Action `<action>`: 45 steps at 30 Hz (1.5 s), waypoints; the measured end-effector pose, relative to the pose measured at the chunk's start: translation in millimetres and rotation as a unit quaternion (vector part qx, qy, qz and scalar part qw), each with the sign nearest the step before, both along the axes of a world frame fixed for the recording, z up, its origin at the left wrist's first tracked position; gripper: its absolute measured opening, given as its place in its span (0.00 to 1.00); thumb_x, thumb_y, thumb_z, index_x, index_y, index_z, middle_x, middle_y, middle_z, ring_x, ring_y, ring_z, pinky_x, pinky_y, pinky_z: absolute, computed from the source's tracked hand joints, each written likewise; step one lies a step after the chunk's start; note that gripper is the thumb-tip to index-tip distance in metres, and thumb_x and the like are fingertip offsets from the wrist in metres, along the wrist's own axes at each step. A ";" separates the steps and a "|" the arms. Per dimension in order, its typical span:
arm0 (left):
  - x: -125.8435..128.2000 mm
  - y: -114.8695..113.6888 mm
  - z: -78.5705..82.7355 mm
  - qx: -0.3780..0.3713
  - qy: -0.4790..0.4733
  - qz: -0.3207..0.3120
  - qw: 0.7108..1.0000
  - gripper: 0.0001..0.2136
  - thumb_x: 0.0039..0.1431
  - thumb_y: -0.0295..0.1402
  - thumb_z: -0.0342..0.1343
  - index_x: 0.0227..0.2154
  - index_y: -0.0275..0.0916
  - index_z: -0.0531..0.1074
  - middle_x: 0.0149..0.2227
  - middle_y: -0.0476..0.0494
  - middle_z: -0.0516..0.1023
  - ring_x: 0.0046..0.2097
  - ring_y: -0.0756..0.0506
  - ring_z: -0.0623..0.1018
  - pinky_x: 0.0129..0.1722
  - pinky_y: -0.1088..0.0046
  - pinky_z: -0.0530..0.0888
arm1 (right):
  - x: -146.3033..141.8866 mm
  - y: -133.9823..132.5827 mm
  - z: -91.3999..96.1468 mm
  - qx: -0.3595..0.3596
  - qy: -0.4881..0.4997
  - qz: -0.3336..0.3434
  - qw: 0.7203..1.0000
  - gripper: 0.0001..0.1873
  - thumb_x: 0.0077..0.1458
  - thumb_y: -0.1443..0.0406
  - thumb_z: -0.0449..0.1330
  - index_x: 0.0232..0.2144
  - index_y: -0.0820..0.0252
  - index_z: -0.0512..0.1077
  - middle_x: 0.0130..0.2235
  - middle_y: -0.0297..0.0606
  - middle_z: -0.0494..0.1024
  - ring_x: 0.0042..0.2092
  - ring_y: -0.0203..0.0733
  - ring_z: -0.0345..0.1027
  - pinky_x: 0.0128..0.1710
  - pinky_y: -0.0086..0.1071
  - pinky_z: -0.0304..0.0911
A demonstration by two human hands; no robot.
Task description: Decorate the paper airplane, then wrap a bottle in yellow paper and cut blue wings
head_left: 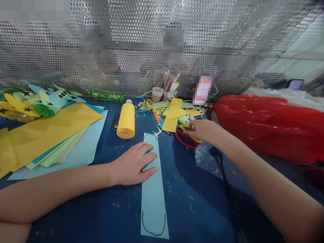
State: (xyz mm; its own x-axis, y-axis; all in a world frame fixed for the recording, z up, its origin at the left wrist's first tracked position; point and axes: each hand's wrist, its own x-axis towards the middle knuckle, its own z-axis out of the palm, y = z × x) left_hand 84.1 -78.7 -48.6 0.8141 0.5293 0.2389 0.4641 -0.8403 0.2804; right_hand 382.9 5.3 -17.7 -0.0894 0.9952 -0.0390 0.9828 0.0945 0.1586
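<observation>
My left hand (134, 163) lies flat with its fingers stretched out on a long light blue paper strip (153, 199) that has curved pencil lines at both ends. My right hand (202, 130) reaches to the far side and closes its fingers around something small and white among the paper scraps, right beside red-handled scissors (186, 139). What it pinches I cannot make out. A yellow-wrapped bottle (126, 120) lies on its side just beyond the strip.
A stack of yellow, green and blue paper sheets (50, 135) lies at the left. Decorated green bottles (45, 108) sit behind it. Paper scraps (172, 113) and a cup of sticks (169, 89) are at the back. A red plastic bag (273, 125) fills the right. Perforated metal wall (141, 50) behind.
</observation>
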 end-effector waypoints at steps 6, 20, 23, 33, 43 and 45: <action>0.2 -0.4 0.9 0.005 -0.009 0.000 1.000 0.18 0.65 0.42 0.43 0.45 0.35 0.70 0.50 0.31 0.69 0.54 0.37 0.66 0.54 0.57 0.67 | -2.4 -7.4 -3.4 -0.036 0.019 0.045 0.998 0.05 0.49 0.64 0.58 0.29 0.59 0.73 0.32 0.51 0.80 0.33 0.55 0.74 0.30 0.39 0.62; 0.0 -0.7 -0.5 -0.005 -0.025 0.003 1.000 0.19 0.66 0.42 0.43 0.48 0.34 0.69 0.50 0.33 0.69 0.53 0.37 0.67 0.53 0.57 0.67 | -17.4 -22.4 31.0 -0.131 0.141 0.019 0.981 0.09 0.50 0.59 0.58 0.23 0.57 0.72 0.25 0.41 0.78 0.27 0.45 0.70 0.24 0.36 0.61; 0.2 -0.8 0.4 -0.008 -0.022 0.005 1.000 0.18 0.66 0.42 0.43 0.47 0.34 0.69 0.50 0.33 0.69 0.54 0.37 0.67 0.54 0.58 0.67 | -16.9 -30.3 41.6 -0.228 0.315 0.051 0.920 0.13 0.50 0.55 0.60 0.20 0.56 0.70 0.22 0.37 0.75 0.22 0.39 0.65 0.20 0.32 0.60; 1.1 2.0 -2.2 0.026 -0.028 -0.008 0.999 0.18 0.66 0.41 0.43 0.44 0.32 0.72 0.46 0.33 0.71 0.50 0.38 0.70 0.52 0.59 0.69 | -62.6 -29.5 -8.8 -0.103 0.630 0.105 0.763 0.25 0.49 0.42 0.59 0.36 0.55 0.68 0.41 0.44 0.80 0.42 0.47 0.76 0.40 0.40 0.73; 1.0 0.2 -4.1 0.041 -0.022 -0.016 0.999 0.19 0.65 0.42 0.44 0.43 0.32 0.73 0.46 0.32 0.72 0.49 0.38 0.70 0.51 0.61 0.69 | -82.8 -51.7 -25.2 0.057 0.358 0.130 0.923 0.09 0.50 0.66 0.54 0.32 0.53 0.54 0.28 0.38 0.74 0.31 0.45 0.72 0.29 0.33 0.63; 1.5 1.2 -3.5 0.036 -0.020 -0.012 0.999 0.19 0.65 0.42 0.44 0.43 0.32 0.73 0.45 0.33 0.73 0.48 0.38 0.70 0.51 0.61 0.69 | -85.5 -53.7 -23.9 0.049 0.350 0.137 0.925 0.10 0.49 0.67 0.53 0.30 0.53 0.53 0.26 0.35 0.72 0.28 0.43 0.69 0.27 0.31 0.60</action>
